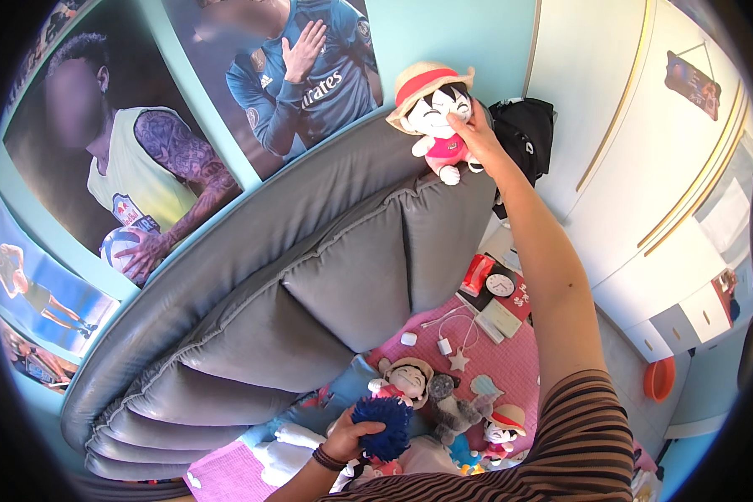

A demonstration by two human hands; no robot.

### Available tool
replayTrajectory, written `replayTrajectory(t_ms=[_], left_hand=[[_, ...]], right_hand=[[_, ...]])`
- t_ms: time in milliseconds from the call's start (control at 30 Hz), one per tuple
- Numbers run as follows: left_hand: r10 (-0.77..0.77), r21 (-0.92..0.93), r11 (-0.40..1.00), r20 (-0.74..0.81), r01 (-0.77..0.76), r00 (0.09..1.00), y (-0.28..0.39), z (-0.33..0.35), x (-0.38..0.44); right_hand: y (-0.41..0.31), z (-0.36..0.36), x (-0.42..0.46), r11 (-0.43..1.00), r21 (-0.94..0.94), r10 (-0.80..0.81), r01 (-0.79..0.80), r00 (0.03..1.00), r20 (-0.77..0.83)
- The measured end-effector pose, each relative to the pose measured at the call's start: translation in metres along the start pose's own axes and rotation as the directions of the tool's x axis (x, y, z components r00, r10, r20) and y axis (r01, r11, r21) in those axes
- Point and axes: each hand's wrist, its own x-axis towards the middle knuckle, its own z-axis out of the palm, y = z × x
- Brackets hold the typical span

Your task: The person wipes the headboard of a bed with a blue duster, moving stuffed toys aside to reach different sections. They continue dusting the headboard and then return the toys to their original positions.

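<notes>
In my right hand (482,139), stretched far forward, is a plush doll (438,119) with black hair, a straw hat with a red band and a pink outfit. It is at the top edge of the grey padded headboard (351,263); whether it rests there I cannot tell. Close to my body, my left hand (345,434) grips a dark blue shaggy plush (386,427). Just beyond it lies another straw-hat doll (408,379). A grey plush animal (455,408) and a smaller straw-hat doll (502,432) are to the right, on the bed.
A pink quilted bed cover (395,342) carries a white charger with cable (444,345), a round clock (501,285), boxes and a red packet (477,274). A black bag (524,135) hangs at the headboard's right end. White cabinets (640,157) line the right; an orange basin (659,380) stands on the floor.
</notes>
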Motion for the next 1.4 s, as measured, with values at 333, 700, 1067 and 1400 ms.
replayTrajectory(t_ms=[333, 700, 1067, 1400], left_hand=[[0.058, 0.056, 0.997, -0.013, -0.057, 0.998, 0.014, 0.004, 0.004], [-0.015, 0.026, 0.999, -0.171, 0.02, 0.985, -0.003, -0.013, 0.01], [-0.083, 0.176, 0.979, -0.13, 0.105, 0.988, -0.009, 0.004, 0.025], [-0.063, 0.062, 0.996, 0.099, 0.058, 0.993, 0.003, 0.023, 0.0]], right_hand=[[0.035, -0.022, -0.073, 0.901, -0.407, -0.201, 0.146, 0.975, -0.093], [0.205, -0.128, -0.673, 0.166, -0.607, 0.485, -0.777, 0.6, -0.636], [0.218, -0.104, -0.757, -0.032, -0.466, 0.578, -0.884, 0.364, -0.73], [0.051, -0.136, -0.442, 0.843, 0.217, 0.538, -0.492, 0.769, -0.346]])
